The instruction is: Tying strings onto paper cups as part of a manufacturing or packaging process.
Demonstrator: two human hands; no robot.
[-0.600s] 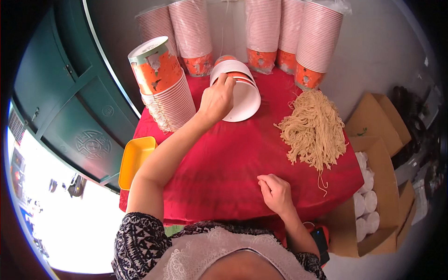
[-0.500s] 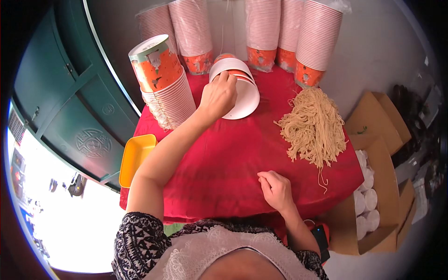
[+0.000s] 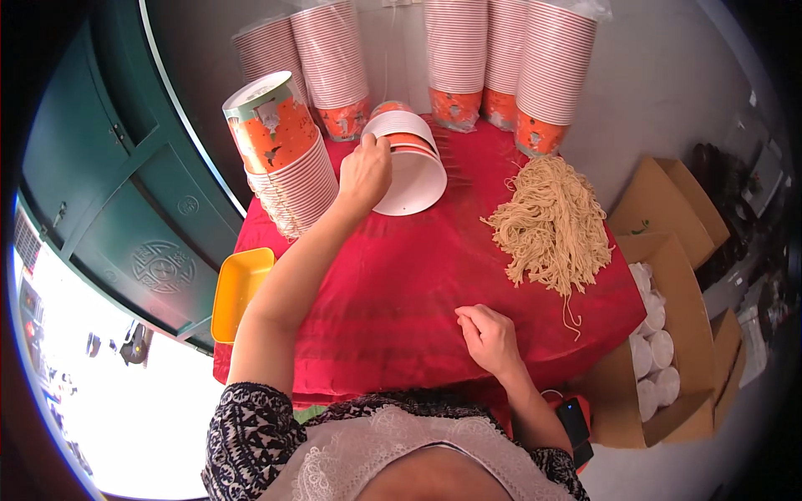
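My left hand [image 3: 365,174] reaches to the back middle of the table, its fingers closed at the left rim of a paper bucket [image 3: 413,184]. That bucket lies on its side with its white mouth toward me, nested with others in orange print. My right hand [image 3: 487,336] rests near the front edge, fingers curled and thumb against them; their inside is hidden. To the left stands an upturned stack of paper buckets [image 3: 296,188], beige strings hanging down its side. A loose heap of beige string [image 3: 555,225] lies on the right.
A red cloth covers the table [image 3: 393,284]. At its left edge sits a yellow tray [image 3: 238,288]. Tall plastic-wrapped bucket stacks [image 3: 455,58] line the back. Right of the table, an open cardboard box [image 3: 689,334] holds white rolls. A phone [image 3: 574,422] lies beside my right forearm.
My left hand has shifted from the top of the lying bucket's mouth to its left rim. The right hand stays in place. The whole view has moved slightly.
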